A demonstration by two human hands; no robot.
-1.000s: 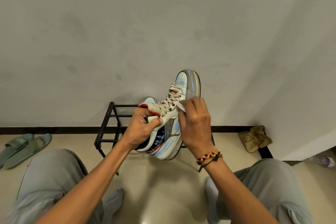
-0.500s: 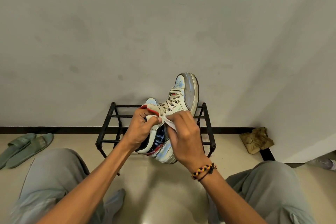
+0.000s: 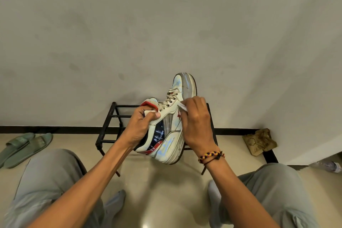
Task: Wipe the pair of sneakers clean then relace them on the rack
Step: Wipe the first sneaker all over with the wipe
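Above rack (image 3: 118,116): sneaker (image 3: 172,126) between grips.

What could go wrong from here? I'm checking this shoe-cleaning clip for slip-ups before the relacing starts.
The sneaker is held in the air, only by its collar, in the left hand; pressure from wiping could twist it loose. The white wipe in the right hand works right beside the laces, which are still threaded, and may snag them. Dirt under the laces may go unwiped.
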